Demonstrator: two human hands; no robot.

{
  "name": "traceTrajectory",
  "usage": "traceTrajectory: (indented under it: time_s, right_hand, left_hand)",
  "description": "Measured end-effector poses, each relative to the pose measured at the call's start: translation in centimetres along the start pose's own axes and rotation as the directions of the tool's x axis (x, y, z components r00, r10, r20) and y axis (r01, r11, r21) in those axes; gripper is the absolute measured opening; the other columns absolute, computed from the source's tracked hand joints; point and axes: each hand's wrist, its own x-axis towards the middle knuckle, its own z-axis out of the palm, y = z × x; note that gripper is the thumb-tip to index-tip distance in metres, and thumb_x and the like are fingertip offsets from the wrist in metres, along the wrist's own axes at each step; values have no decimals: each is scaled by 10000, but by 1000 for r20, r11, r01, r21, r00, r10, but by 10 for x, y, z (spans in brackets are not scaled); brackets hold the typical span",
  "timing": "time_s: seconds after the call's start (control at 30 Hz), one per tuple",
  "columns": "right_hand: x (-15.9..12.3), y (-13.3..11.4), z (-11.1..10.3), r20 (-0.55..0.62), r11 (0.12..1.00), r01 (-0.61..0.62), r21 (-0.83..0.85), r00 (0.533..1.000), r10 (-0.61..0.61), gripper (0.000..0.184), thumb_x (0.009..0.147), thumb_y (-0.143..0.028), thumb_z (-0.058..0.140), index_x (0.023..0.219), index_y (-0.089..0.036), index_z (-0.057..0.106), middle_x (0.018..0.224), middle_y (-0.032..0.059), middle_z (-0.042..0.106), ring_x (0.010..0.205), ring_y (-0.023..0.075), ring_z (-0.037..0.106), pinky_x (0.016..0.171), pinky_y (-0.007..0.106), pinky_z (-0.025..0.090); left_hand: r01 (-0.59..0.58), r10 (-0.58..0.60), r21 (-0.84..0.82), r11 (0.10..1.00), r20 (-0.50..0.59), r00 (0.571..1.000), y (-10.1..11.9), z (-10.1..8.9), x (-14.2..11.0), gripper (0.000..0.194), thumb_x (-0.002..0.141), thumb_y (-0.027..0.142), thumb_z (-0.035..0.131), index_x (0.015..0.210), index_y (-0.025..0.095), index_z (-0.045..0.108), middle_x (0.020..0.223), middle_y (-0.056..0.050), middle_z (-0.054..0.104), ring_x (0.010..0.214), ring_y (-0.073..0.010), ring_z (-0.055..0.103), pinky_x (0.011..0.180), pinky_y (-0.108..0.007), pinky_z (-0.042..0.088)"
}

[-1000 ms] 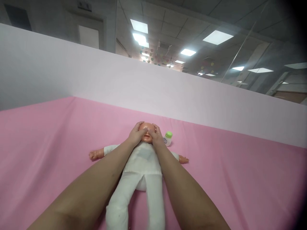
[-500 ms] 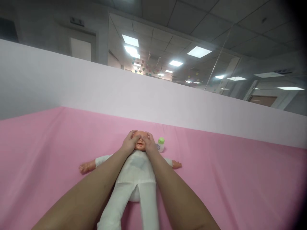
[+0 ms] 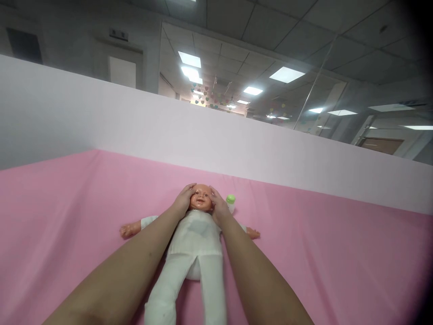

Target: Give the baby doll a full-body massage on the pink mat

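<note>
Left hand (image 3: 183, 201) and right hand (image 3: 220, 208) have slid off the eyes (image 3: 206, 195) of the doll (image 3: 199, 237). Near the frame's middle, both open hands cup its head (image 3: 201, 203); more rubbing needs soft hands.

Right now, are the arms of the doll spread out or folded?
Spread out: one plastic hand and the other plastic hand lie on opposite sides of the doll, on the pink sheet.
</note>
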Motion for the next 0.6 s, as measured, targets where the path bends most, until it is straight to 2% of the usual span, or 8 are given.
traceTrajectory:
  time_s: [0.13, 0.27, 0.43, 0.6]
  right_hand:
    - [-7, -8, 8, 13, 1000, -1, -16, 1000, 1, 716, 763, -412, 772, 1428, -300, 533, 1398, 57, 630, 1243, 274, 642, 1031, 416, 548]
    - [-15, -18, 18, 4, 992, 28, -127, 1000, -27, 716, 744, -454, 817, 1376, -281, 528, 1304, 65, 669, 1159, 267, 685, 989, 392, 566]
    - [-16, -20, 23, -98, 978, -1, -211, 995, -20, 678, 707, -479, 835, 1296, -292, 557, 1168, 39, 706, 1000, 251, 722, 885, 374, 589]
    - [-10, -12, 20, -166, 979, -10, -204, 986, -24, 605, 737, -539, 794, 1247, -298, 575, 1048, 17, 733, 975, 246, 717, 870, 385, 582]
  left_hand:
    - [-26, 26, 22, 999, 17, 1000, -4, -3, 0, 620, 715, 413, 811, 1264, 192, 622, 1120, -102, 707, 975, -248, 708, 881, -370, 569]
    - [-31, 28, 82, 996, 34, 999, -6, -6, 1, 648, 686, 381, 861, 1261, 222, 607, 1126, -91, 679, 924, -243, 712, 825, -366, 579]
    - [-23, 11, 127, 992, 96, 995, -5, -7, 2, 585, 721, 395, 832, 1236, 229, 609, 1127, -93, 689, 897, -250, 728, 784, -365, 591]
    - [-48, 35, 185, 982, 74, 997, -13, -6, 9, 508, 805, 431, 737, 1259, 238, 618, 1116, -78, 716, 965, -240, 716, 843, -348, 574]
